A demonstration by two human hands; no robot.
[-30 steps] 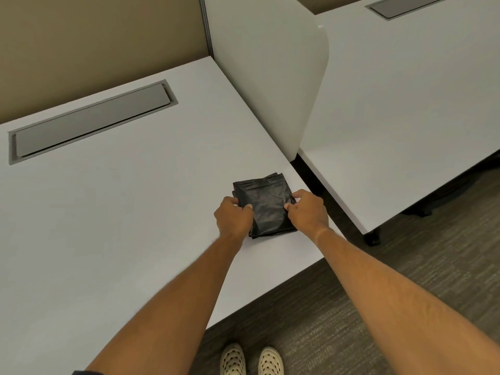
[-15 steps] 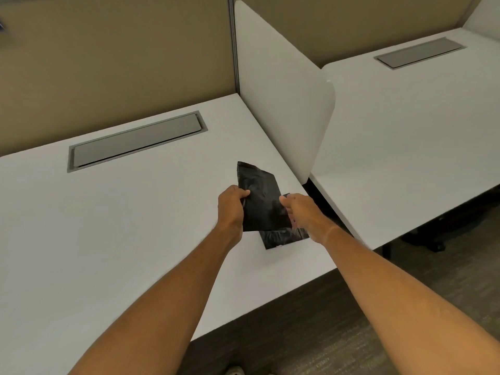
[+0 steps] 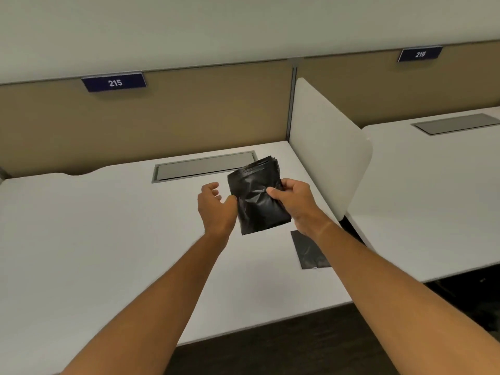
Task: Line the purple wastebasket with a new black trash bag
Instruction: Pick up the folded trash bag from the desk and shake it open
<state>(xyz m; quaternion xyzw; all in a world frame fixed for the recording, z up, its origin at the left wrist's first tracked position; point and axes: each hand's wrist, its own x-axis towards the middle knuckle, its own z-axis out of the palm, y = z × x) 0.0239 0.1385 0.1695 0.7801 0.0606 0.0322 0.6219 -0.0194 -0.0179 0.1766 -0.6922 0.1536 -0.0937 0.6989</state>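
Head view: folded black trash bags (image 3: pixel 257 201) pinched in right hand (image 3: pixel 295 204), raised above white table (image 3: pixel 108 239). Left hand (image 3: pixel 216 207) spread, fingers loose, thumb touching the stack's edge. One flat bag (image 3: pixel 309 250) lying on table below.

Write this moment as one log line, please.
right hand: holds folded trash bags | left hand: open | one bag: on desk

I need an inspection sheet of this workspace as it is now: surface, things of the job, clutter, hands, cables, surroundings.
Surface: white desk, bare apart from the items below.
Job's things: folded stack of black trash bags held up above the desk; one flat folded bag on the desk; wastebasket not in view.
Clutter: nothing seen.
Hands: right hand grips the stack; left hand open beside it.
Cables: nothing seen; grey cable hatch closed.
Surroundings: white divider, sign 215.
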